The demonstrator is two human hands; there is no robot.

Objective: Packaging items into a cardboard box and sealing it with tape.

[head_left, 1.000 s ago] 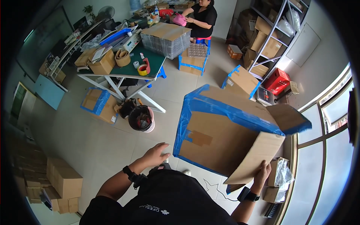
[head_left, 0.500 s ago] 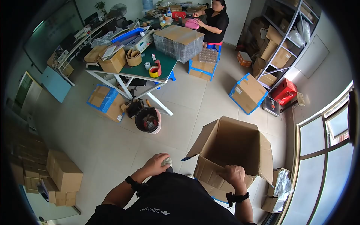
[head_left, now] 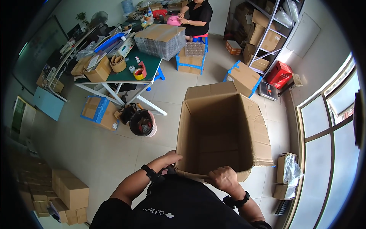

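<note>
A large open cardboard box stands in front of me with its opening facing up toward me. Its inside looks bare down to the bottom. My right hand is closed over the near rim, knuckles up. At the near left corner my left hand is closed against the box's edge; its fingertips are partly hidden there. The small pale thing that was in this hand does not show now. One flap spreads out on the right, and another flap folds out on the far side.
Left ahead is a green-topped table with tape rolls and a wrapped stack. A waste bin stands beside it. A taped carton lies beyond the box, near metal shelves. Another person sits at the back. Cartons are stacked at left.
The box has swung upright and closer, its flaps now out to the far side and right. My left hand has moved right, from holding a small pale thing to the box's corner.
</note>
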